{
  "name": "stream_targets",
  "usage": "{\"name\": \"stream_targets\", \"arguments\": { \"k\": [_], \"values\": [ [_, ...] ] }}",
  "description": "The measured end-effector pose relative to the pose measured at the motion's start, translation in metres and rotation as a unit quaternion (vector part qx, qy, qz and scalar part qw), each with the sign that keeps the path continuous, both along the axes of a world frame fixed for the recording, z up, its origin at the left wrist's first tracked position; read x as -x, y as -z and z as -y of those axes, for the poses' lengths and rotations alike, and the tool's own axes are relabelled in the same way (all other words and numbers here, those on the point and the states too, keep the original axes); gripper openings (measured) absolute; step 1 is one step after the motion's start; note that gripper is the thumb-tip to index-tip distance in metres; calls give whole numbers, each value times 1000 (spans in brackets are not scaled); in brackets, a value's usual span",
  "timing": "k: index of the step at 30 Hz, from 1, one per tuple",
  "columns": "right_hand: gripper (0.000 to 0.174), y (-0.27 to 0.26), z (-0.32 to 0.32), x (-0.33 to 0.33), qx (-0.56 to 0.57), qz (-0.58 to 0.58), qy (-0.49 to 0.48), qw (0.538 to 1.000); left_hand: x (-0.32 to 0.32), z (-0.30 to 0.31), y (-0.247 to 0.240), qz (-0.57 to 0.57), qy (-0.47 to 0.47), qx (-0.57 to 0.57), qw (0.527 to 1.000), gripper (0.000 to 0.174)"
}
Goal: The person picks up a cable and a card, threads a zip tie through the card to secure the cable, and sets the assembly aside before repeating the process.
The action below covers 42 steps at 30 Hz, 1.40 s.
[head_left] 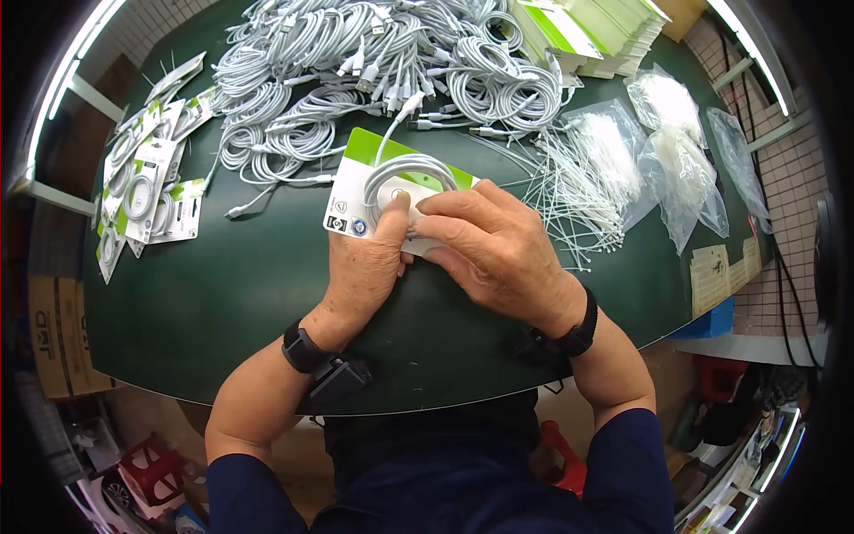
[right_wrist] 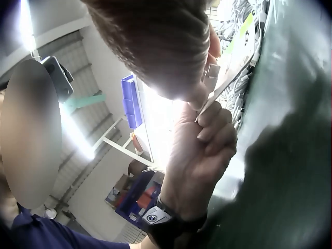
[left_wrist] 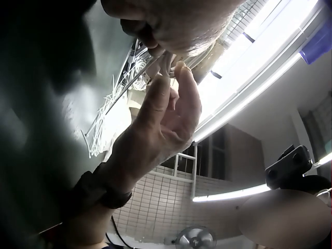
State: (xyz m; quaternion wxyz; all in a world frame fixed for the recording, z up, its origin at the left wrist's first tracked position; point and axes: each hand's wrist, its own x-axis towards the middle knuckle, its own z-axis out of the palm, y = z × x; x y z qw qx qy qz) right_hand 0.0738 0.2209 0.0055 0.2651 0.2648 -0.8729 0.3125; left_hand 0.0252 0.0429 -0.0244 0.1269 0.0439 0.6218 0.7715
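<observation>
In the head view, my left hand (head_left: pixel 366 262) grips a white and green packaging card (head_left: pixel 356 182) from its lower left, thumb pressed over the coil of a grey USB cable (head_left: pixel 411 164) lying on the card. One white plug (head_left: pixel 409 106) sticks up past the card's top edge. My right hand (head_left: pixel 507 249) pinches the lower part of the cable at the card's right side, fingertips close to the left thumb. A blocky plug (right_wrist: pixel 210 75) shows between the hands in the right wrist view. The right fingertips partly hide the coil and the card's lower edge.
Beyond the card lies a big heap of coiled grey cables (head_left: pixel 356 44). Carded cables (head_left: pixel 142 191) are piled at left. White cable ties (head_left: pixel 578 191) and plastic bags (head_left: pixel 680 165) lie at right. A stack of green cards (head_left: pixel 592 36) stands at the back of the green table (head_left: pixel 222 311).
</observation>
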Motion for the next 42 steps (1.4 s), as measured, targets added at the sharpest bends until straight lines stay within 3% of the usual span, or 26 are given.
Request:
{"name": "stream_targets", "arguments": {
  "k": [5, 8, 12, 17, 24, 32, 39, 42],
  "values": [
    [30, -17, -35, 10, 30, -56, 30, 998, 6, 5, -2, -22, -7, -1, 1000, 21],
    [21, -16, -74, 20, 144, 42, 186, 971, 10, 10, -6, -29, -31, -9, 999, 19],
    [13, 5, -113, 33, 45, 97, 247, 963, 15, 11, -6, -21, -63, -24, 998, 18],
    [11, 21, -115, 35, -45, 192, 204, 959, 16, 13, -3, -20, -69, -35, 997, 19],
    [15, 13, -116, 30, -154, 266, 222, 925, 19, 15, -9, -10, -67, -34, 997, 21],
    [14, 39, -105, 34, -164, 121, 226, 953, 17, 15, -8, -7, -59, -20, 998, 24],
    [7, 13, -104, 34, 50, 69, 244, 966, 6, 22, -10, -42, -59, -27, 997, 24],
    [7, 4, -108, 33, 174, 60, 237, 954, -15, 22, -19, -115, -76, 47, 989, 23]
  ]
}}
